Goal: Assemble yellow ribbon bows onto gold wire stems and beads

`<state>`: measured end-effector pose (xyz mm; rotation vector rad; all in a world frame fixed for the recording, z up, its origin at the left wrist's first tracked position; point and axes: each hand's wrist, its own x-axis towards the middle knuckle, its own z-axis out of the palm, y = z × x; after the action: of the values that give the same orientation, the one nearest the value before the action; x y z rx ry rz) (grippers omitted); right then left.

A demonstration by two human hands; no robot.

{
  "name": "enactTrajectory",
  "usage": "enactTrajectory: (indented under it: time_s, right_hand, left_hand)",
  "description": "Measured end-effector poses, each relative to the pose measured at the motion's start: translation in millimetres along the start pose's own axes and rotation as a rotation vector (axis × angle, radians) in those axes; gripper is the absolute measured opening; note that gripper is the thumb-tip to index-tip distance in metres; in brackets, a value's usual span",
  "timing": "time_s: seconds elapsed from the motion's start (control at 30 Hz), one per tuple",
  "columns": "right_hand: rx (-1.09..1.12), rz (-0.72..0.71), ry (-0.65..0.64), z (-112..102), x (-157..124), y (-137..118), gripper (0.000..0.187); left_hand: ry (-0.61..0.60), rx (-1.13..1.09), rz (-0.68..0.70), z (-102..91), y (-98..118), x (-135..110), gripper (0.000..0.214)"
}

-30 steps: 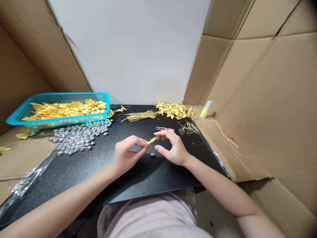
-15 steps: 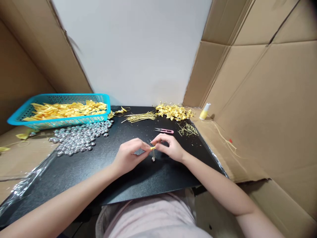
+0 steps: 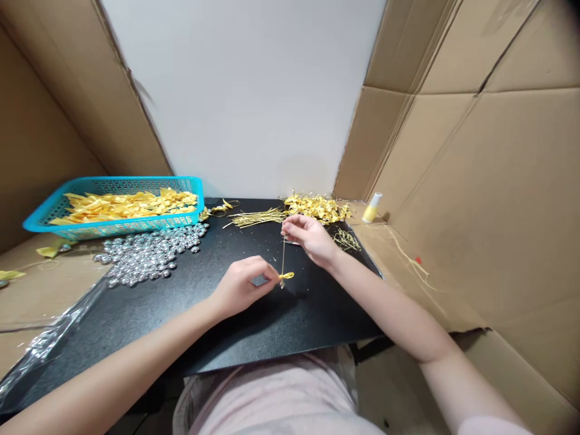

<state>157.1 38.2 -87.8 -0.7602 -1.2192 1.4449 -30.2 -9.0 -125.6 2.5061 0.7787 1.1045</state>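
Observation:
Above the black tabletop [image 3: 254, 338], my left hand [image 3: 244, 284] pinches a small looped yellow ribbon [image 3: 287, 276] between thumb and fingertips. My right hand [image 3: 312, 238] is higher and farther back, its fingers closed on the upper end of a thin gold cord [image 3: 284, 257]. The cord runs taut and almost upright from the right fingertips down to the ribbon. A small shiny bead [image 3: 282, 284] sits just under the ribbon, partly hidden. The scissors behind are mostly covered by my right hand.
A blue basket [image 3: 113, 231] of yellow ribbon pieces stands back left, with silver beads [image 3: 145, 257] before it. Gold cords [image 3: 258, 217], yellow bows [image 3: 317, 207] and cord scraps [image 3: 347, 238] lie at the back. A yellow-and-white bottle [image 3: 372, 208] stands right, by cardboard walls.
My right hand has moved up and away from the left, drawing the cord taut. The bead has risen close to the ribbon, whose loop now shows. My left hand has barely moved.

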Motion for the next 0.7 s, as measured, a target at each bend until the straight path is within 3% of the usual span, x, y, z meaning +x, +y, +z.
enactTrajectory:
  time_s: [0.13, 0.27, 0.7]
  right_hand:
    - [0.133, 0.097, 0.045, 5.6, 29.5, -26.0, 0.012]
    - [0.175, 0.157, 0.045, 11.8, 44.6, -30.8, 0.013]
    - [0.113, 0.062, -0.062, 24.9, 30.1, -36.9, 0.014]
  left_hand:
    - [-0.053, -0.110, -0.160, -0.5, -3.0, -0.4, 0.010]
    - [-0.015, -0.203, -0.309, -0.3, -6.3, -1.4, 0.013]
    - [0.124, -0.928, -0.677, 4.1, -5.5, 7.0, 0.026]
